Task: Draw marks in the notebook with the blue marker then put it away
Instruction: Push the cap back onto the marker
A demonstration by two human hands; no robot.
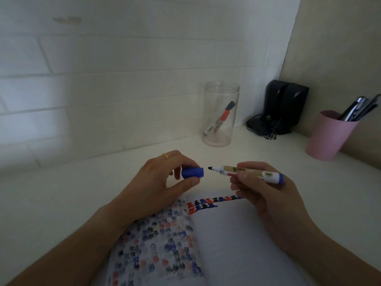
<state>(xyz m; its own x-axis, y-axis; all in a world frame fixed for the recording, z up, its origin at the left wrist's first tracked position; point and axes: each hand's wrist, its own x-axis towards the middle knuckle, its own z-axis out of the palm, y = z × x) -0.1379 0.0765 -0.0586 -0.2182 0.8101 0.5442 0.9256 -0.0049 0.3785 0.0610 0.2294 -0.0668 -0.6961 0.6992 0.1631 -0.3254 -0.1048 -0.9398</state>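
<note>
My right hand (pixel 266 195) holds the blue marker (pixel 247 172) level, its bare tip pointing left. My left hand (pixel 162 182) pinches the marker's blue cap (pixel 192 172), whose open end faces the tip across a small gap. Both hover over the far edge of the open notebook (pixel 226 240). Its left page is covered with blue, red and black marks, and two short rows of marks run along the top of the right page. A clear plastic jar (pixel 220 114) stands upright near the wall with a red marker (pixel 221 118) leaning inside.
On the white desk (pixel 61 193), a black speaker (pixel 285 108) with a coiled cable sits in the back corner. A pink cup (pixel 327 137) of pens stands at the right. A white brick-pattern wall runs close behind the desk.
</note>
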